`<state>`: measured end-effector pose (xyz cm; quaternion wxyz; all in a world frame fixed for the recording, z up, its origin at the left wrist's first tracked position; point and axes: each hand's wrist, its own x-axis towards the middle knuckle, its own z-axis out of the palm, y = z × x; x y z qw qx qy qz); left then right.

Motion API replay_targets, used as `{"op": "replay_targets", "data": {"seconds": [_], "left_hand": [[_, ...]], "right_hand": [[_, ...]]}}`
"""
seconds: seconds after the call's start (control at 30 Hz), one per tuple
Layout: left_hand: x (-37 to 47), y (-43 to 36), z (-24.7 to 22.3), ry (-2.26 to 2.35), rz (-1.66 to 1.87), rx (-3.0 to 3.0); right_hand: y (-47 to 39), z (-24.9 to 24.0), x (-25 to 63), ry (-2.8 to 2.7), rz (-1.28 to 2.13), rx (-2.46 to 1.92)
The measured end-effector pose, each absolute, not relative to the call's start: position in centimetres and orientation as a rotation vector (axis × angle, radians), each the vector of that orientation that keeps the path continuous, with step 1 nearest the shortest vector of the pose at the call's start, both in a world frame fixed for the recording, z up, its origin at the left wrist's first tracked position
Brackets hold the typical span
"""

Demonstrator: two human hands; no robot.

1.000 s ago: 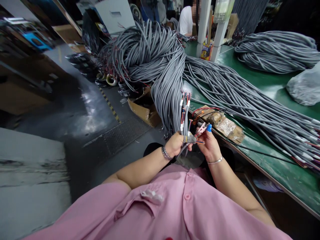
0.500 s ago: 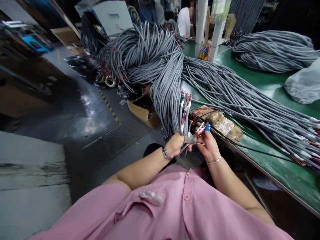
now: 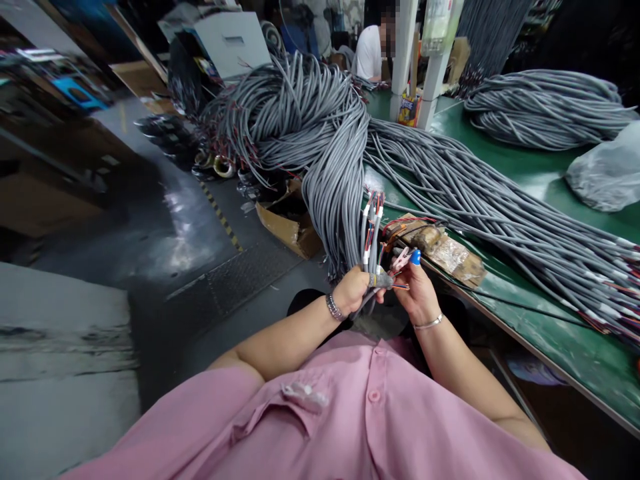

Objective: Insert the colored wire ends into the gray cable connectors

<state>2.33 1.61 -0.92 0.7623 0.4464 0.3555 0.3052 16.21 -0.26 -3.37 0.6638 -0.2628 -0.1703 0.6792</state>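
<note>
Gray round cables (image 3: 373,253) sit in the left hand (image 3: 352,291), curled shut. The right hand (image 3: 418,291) bends around a small pink clip (image 3: 401,259), its grip unclear. Both have barely moved.

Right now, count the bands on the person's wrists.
2: a linked metal band on the left wrist and a slim silver bracelet on the right wrist. Sleeves cover neither wrist, so none seems hidden.
</note>
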Motion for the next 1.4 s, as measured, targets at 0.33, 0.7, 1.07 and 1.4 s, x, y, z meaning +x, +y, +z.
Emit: {"op": "replay_targets", "data": {"seconds": [0.33, 0.7, 1.07, 1.4], "left_hand": [[2.2, 1.4, -1.2, 0.736, 0.691, 0.960], [0.9, -0.1, -1.4, 0.753, 0.802, 0.956], [2.4, 0.2, -0.9, 0.756, 0.895, 0.951], [3.2, -0.3, -0.8, 0.809, 0.951, 0.944]], "right_hand": [[-0.4, -3.2, 16.2, -0.381, 1.575, -0.590], [-1.1, -3.0, 16.8, -0.330, 1.511, -0.650], [-0.7, -3.6, 16.6, -0.363, 1.351, -0.764], [-0.6, -3.6, 16.3, -0.491, 1.349, -0.768]]}}
